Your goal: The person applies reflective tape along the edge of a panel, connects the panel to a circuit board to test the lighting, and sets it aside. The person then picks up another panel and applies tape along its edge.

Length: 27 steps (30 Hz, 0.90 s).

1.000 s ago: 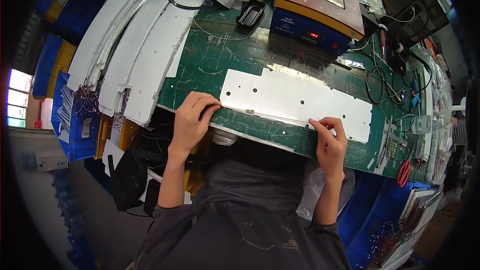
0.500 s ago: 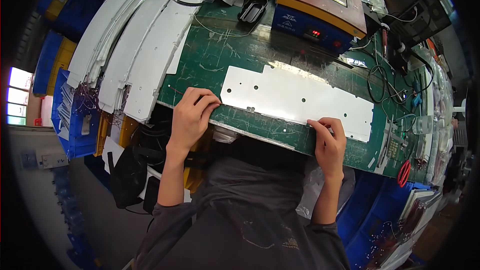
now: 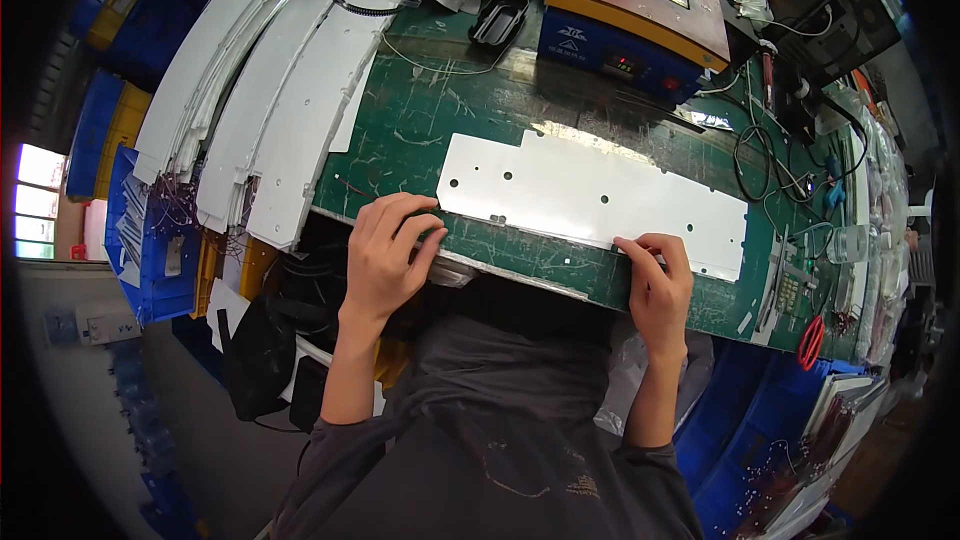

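Observation:
A long white sheet (image 3: 570,185) with several dark holes and a stepped far edge lies flat on the green bench top. My left hand (image 3: 388,258) is by the sheet's near left corner, thumb apart from the curled fingers and nothing visible between them. At the near edge, right of the middle, my right hand (image 3: 660,285) has its fingertips closed on the sheet's rim. Whatever lies under those fingertips is hidden.
Stacks of similar white sheets (image 3: 305,130) stand at the left. A blue heating unit (image 3: 615,50) with a lit display sits at the back, near a black tray (image 3: 498,22). Red-handled scissors (image 3: 810,343) and cables (image 3: 765,160) lie to the right.
My left thumb and fingers have moved apart from their pinch at the sheet's left corner. My right hand stays at the near edge, and the sheet has hardly moved.

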Available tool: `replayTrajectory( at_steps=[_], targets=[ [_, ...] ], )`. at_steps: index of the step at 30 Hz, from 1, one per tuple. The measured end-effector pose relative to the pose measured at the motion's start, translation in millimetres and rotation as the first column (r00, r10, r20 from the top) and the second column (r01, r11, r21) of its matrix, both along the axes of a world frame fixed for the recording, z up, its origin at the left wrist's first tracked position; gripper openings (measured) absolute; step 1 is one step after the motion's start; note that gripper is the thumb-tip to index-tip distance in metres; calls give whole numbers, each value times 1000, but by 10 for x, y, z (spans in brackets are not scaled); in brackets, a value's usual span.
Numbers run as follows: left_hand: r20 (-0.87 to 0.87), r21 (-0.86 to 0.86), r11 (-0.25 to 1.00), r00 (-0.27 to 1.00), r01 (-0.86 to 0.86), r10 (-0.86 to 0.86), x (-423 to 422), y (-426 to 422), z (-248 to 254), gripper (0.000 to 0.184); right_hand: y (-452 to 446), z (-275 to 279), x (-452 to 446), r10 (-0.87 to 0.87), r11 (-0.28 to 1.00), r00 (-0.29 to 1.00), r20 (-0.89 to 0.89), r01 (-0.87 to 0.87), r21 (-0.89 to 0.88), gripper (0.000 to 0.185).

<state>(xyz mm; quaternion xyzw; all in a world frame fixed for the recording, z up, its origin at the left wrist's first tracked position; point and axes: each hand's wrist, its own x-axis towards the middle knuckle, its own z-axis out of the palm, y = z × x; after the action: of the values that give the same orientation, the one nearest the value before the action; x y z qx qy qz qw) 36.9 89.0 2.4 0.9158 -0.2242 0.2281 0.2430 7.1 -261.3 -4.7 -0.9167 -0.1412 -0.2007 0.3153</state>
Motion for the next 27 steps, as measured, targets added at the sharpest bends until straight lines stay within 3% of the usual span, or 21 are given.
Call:
replayTrajectory(
  at_steps=[6,18,27],
  targets=[
    [29,99,990,994,100,-103,-69,-63,3,17,-4,-22,4,-1,1000,1000,6,1,-12,41],
    [-62,156,982,993,110,-101,-76,-45,36,20,10,15,-7,4,1000,1000,21,-4,-20,41],
    [-149,359,929,988,85,-32,-160,-258,223,48,7,12,-45,47,998,998,29,-46,-38,44]
  ],
)
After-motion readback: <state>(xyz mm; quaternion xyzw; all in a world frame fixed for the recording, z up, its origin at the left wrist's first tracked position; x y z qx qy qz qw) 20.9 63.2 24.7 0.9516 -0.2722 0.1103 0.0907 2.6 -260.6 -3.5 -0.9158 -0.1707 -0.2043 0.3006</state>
